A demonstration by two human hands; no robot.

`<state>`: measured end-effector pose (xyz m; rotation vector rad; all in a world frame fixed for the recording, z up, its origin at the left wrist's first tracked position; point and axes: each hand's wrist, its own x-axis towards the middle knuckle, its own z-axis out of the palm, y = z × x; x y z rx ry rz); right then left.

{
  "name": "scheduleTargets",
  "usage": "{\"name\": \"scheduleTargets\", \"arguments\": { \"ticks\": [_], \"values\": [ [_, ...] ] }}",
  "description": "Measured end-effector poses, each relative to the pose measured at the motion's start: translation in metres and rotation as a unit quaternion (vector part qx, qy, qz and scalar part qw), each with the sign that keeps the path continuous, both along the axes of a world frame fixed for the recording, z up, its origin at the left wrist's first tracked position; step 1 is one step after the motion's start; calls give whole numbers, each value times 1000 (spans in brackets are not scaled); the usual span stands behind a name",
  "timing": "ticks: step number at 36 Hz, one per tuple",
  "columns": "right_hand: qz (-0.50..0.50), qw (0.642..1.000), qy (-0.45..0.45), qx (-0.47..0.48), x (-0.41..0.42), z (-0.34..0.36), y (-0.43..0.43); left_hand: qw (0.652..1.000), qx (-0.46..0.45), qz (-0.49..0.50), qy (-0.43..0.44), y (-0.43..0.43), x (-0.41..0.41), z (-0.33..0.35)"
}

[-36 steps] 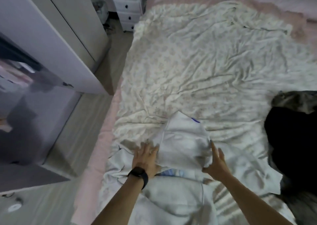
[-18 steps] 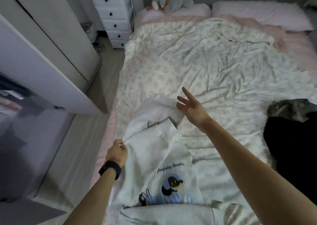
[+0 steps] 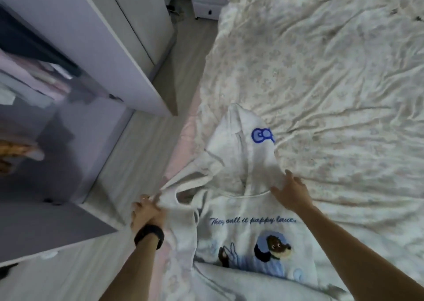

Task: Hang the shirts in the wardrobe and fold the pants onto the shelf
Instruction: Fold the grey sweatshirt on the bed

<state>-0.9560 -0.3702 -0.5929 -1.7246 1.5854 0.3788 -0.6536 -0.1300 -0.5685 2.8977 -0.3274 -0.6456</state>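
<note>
On the far left I am looking at the wardrobe (image 3: 75, 44), its door standing open over the floor. My left hand (image 3: 146, 211), with a black band (image 3: 149, 233) at the wrist, is clenching a bunch of the white hooded shirt (image 3: 243, 236) at its shoulder edge. The shirt is lying face up on the bed (image 3: 339, 83), hood pointing away from me. My right hand (image 3: 291, 193) is resting on the base of the hood, fingers spread and straight, gripping nothing.
</note>
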Motion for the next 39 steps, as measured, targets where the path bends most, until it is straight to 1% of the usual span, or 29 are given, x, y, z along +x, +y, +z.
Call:
{"name": "scheduleTargets", "arguments": {
  "ticks": [1, 2, 3, 4, 6, 7, 9, 11, 13, 15, 17, 19, 22, 25, 26, 28, 30, 31, 32, 34, 35, 36, 38, 39],
  "values": [
    [-14, 1000, 6, -4, 3, -1, 1, 999, 31, 3, -12, 5, 5, -1],
    [-31, 999, 8, -4, 4, -2, 2, 998, 42, -11, -36, 7, 7, -1],
    [-52, 999, 2, 0, 5, -4, 2, 996, 26, -40, -68, 6, 5, 1],
    [-74, 997, -13, 10, 2, -5, 1, 991, -9, -83, -100, 0, -1, 2],
    [-93, 993, -61, 39, -2, -7, -1, 971, -75, -176, -144, -13, -13, 4],
    [-85, 992, -70, 54, -4, -7, -4, 963, -90, -212, -139, -21, -19, 5],
    [-55, 993, -63, 79, -8, -4, -10, 956, -88, -271, -68, -35, -30, 3],
    [-34, 993, -65, 88, -10, 4, -16, 941, -29, -337, -9, -44, -39, -6],
    [15, 997, -47, 65, -16, 16, -17, 926, 42, -375, 14, -45, -47, -13],
    [73, 997, -28, 29, -23, 26, -14, 921, 78, -381, -8, -40, -50, -15],
    [63, 996, -58, -2, -34, 40, -10, 910, 82, -404, -46, -41, -54, -9],
    [35, 995, -90, -34, -43, 55, -6, 901, 65, -422, -78, -44, -54, 1],
    [-26, 988, -133, -76, -61, 89, 5, 899, 25, -431, -76, -49, -55, 33],
    [-41, 979, -156, -127, -80, 118, 22, 893, -8, -439, -97, -51, -62, 69],
    [-40, 974, -162, -151, -88, 126, 28, 890, -33, -441, -111, -50, -66, 80],
    [-45, 965, -182, -185, -104, 153, 42, 880, -119, -442, -127, -45, -79, 110],
    [-60, 959, -195, -195, -118, 175, 48, 880, -197, -415, -120, -40, -90, 130],
    [-67, 957, -198, -201, -130, 195, 56, 885, -227, -394, -105, -35, -99, 147],
    [-66, 957, -192, -208, -139, 209, 60, 897, -247, -359, -78, -32, -107, 159],
    [-51, 955, -179, -233, -161, 241, 71, 918, -256, -302, -5, -26, -125, 183],
    [-35, 952, -173, -251, -172, 258, 78, 922, -249, -296, 15, -22, -131, 192],
    [-16, 947, -168, -272, -182, 274, 86, 920, -239, -309, 23, -18, -136, 203],
    [18, 935, -147, -323, -203, 309, 102, 906, -222, -359, 29, -12, -144, 230],
    [30, 925, -137, -352, -213, 329, 111, 894, -236, -380, 36, -10, -147, 247]
  ]
}}
